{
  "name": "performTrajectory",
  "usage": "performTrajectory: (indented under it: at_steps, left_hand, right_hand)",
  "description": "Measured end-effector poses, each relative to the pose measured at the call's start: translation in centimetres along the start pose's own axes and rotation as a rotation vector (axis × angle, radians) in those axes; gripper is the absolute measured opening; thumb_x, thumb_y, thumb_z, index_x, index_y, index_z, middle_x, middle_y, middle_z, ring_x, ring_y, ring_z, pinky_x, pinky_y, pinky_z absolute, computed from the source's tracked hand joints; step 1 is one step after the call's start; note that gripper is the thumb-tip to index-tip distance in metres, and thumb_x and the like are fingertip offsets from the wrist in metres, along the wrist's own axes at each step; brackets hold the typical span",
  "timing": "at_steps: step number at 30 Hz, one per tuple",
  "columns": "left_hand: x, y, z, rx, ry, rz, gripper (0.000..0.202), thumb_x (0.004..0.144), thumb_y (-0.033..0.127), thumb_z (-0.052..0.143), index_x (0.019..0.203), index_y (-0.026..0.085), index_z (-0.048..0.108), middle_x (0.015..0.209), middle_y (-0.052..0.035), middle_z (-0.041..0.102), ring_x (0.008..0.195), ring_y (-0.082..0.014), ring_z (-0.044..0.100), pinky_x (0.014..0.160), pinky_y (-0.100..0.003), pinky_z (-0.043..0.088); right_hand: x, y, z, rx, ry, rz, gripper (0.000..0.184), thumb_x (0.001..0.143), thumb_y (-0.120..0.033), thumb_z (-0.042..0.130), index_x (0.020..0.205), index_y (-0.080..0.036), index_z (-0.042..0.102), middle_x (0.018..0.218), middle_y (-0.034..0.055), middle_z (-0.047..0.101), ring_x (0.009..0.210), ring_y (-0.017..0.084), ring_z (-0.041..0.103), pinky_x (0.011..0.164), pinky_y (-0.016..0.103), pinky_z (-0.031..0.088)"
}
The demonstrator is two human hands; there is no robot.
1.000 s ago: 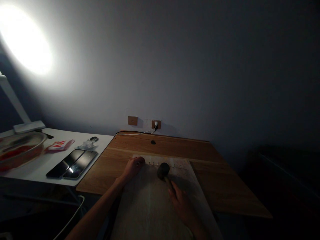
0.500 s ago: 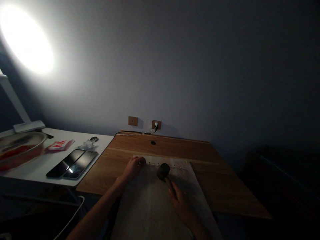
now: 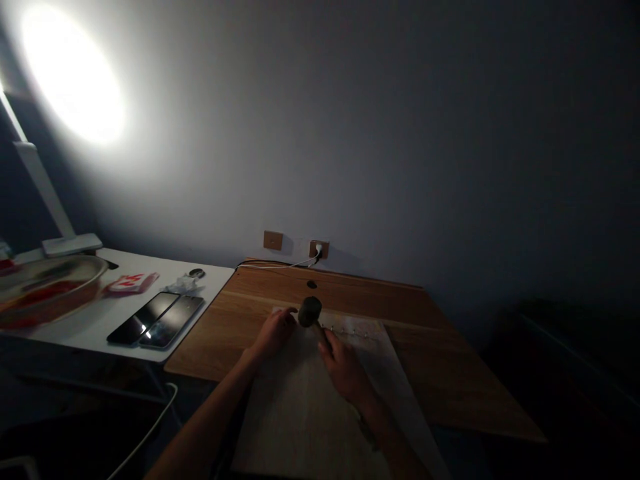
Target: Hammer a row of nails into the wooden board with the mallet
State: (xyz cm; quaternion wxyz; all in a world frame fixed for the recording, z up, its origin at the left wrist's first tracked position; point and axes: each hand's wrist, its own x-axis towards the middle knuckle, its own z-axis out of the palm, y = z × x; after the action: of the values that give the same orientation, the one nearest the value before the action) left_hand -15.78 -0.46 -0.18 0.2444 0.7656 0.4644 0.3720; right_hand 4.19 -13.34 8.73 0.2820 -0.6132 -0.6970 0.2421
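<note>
My right hand (image 3: 345, 365) is wrapped round the handle of a dark-headed mallet (image 3: 310, 311). The mallet's head is over the far left part of a pale wooden board (image 3: 295, 413), close to the fingers of my left hand (image 3: 277, 333). My left hand rests at the board's far left corner with its fingers curled together; whatever they may hold is too dark and small to make out. Along the board's far edge runs a row of small, shiny nail-like pins (image 3: 354, 331), partly hidden by the mallet and my right hand.
The board lies on a brown wooden table (image 3: 450, 380). On a white table (image 3: 125, 260) to the left are two phones (image 3: 173, 321), a red-and-white packet (image 3: 133, 283), crumpled clear plastic (image 3: 183, 285), a large basin (image 3: 75, 293) and a lamp (image 3: 47, 193). Cables run to a wall socket (image 3: 319, 249).
My right hand has brought the mallet leftward and farther away, from mid-row to beside my left hand's fingers. My left hand stays at the board's corner. The camera view has shifted slightly left.
</note>
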Motion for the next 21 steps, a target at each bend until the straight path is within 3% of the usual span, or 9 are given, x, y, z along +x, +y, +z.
performTrajectory:
  at_steps: [3,8,14,17,21]
  left_hand:
    - [0.0,-0.3,0.2,0.009,0.025,-0.007,0.042,0.076,0.007,0.056,0.116,0.016,0.066,0.092,-0.0067,0.073,0.082,-0.0186,0.066,0.077,-0.027,0.051]
    - [0.0,-1.0,0.5,-0.008,0.055,0.014,0.045,0.078,0.011,0.057,0.122,0.016,0.064,0.094,-0.0063,0.074,0.088,-0.0212,0.067,0.082,-0.031,0.051]
    - [0.0,-1.3,0.7,-0.001,0.061,0.023,0.048,0.079,0.010,0.056,0.125,0.016,0.062,0.098,-0.0075,0.073,0.087,-0.0209,0.066,0.080,-0.031,0.051]
    - [-0.1,-0.9,0.5,-0.003,0.043,0.017,0.049,0.078,0.007,0.056,0.126,0.017,0.060,0.093,-0.0054,0.073,0.084,-0.0189,0.067,0.079,-0.029,0.051]
    - [-0.2,-0.1,0.1,0.029,0.016,-0.015,0.048,0.078,0.007,0.056,0.125,0.017,0.060,0.094,-0.0052,0.073,0.087,-0.0186,0.067,0.082,-0.029,0.051]
  right_hand:
    - [1.6,-1.2,0.9,-0.118,-0.028,0.008,0.041,0.100,-0.030,0.040,0.131,-0.016,0.061,0.105,0.0137,0.075,0.096,0.025,0.071,0.079,0.031,0.047]
    - [2.2,-0.5,2.6,-0.235,-0.079,0.053,0.045,0.102,-0.032,0.038,0.138,-0.015,0.058,0.116,0.0166,0.073,0.107,0.027,0.070,0.086,0.033,0.048]
    - [2.7,0.1,3.0,-0.143,-0.064,0.058,0.047,0.099,-0.033,0.038,0.136,-0.014,0.060,0.111,0.0167,0.073,0.105,0.028,0.070,0.087,0.035,0.050]
    - [2.0,0.5,3.0,0.073,-0.028,0.079,0.045,0.094,-0.036,0.042,0.128,-0.014,0.063,0.091,0.0104,0.073,0.083,0.023,0.071,0.073,0.032,0.052]
    - [-1.3,2.9,1.8,0.539,0.008,0.351,0.055,0.084,-0.061,0.051,0.117,-0.018,0.062,0.066,-0.0031,0.059,0.040,0.012,0.050,0.038,0.025,0.040]
